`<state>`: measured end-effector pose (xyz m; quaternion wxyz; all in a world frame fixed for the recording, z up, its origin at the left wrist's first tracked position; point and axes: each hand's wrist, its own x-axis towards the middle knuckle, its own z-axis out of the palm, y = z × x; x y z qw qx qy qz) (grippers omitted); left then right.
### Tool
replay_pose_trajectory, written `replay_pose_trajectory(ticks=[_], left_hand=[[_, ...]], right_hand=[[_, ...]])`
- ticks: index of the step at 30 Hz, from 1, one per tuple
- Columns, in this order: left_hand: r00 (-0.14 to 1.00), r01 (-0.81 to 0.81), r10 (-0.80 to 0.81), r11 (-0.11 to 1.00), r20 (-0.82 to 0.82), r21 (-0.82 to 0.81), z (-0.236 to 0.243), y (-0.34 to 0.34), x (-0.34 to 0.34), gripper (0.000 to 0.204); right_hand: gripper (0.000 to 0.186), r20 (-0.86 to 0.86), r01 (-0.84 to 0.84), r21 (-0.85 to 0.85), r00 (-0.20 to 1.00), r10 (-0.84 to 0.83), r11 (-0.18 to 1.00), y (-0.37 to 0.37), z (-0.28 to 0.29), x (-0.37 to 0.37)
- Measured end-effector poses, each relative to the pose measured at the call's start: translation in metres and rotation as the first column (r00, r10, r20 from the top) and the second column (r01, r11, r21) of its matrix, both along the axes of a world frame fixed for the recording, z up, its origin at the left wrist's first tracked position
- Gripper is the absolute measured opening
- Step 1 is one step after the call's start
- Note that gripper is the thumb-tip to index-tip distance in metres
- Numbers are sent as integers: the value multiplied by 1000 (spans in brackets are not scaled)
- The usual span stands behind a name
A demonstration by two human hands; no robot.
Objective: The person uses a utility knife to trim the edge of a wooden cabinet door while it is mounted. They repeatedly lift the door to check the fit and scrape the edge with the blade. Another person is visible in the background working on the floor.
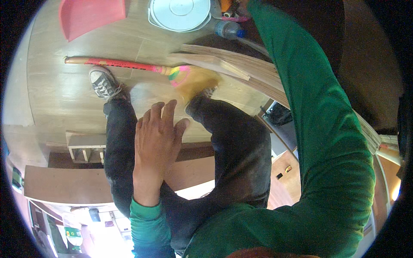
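My left hand (pixel 157 137) hangs in front of my legs, back side up, with its fingers stretched out and nothing in it. Below its fingertips, a broom (pixel 124 63) with a red handle and straw-coloured bristles lies across the floor. My right arm, in a green sleeve, reaches far forward to the upper edge. Only a small part of my right hand (pixel 243 6) shows there, beside an orange item (pixel 225 5) and a pink-edged one; its fingers are hidden. Just nearer stands a white lidded bucket (pixel 180 15), and a plastic bottle (pixel 228 30) with a blue cap lies beside it.
A pink dustpan-like piece (pixel 91 16) lies at the far left. Stacked wooden boards (pixel 241 64) run along the right. My sneaker (pixel 103 84) rests near the broom handle. Behind my legs are a wooden panel (pixel 69 185) and a small wooden rack (pixel 86 146).
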<state>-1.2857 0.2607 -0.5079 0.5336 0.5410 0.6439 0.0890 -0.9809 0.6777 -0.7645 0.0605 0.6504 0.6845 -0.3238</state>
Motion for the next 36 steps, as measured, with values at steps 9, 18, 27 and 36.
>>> replay_pose_trajectory(ticks=[9, 18, 27, 36], left_hand=[[999, 20, -20, 1000, 35, -2, 8, 19, 16, 50], [997, 64, -64, 998, -31, -11, 4, 27, 5, 49], [999, 27, -25, 998, -28, 51, -6, 30, -9, 47], [999, 34, -35, 997, -9, -73, -33, 12, -14, 49]], right_hand=[[43, 197, -348, 98, 925, 324, 933, 28, -16, 4], [47, 351, -536, 102, 808, 473, 838, 60, -41, -1], [50, 461, -638, 143, 720, 519, 757, 88, -40, 5], [88, 488, -533, 269, 793, 363, 802, -26, -16, 18]])
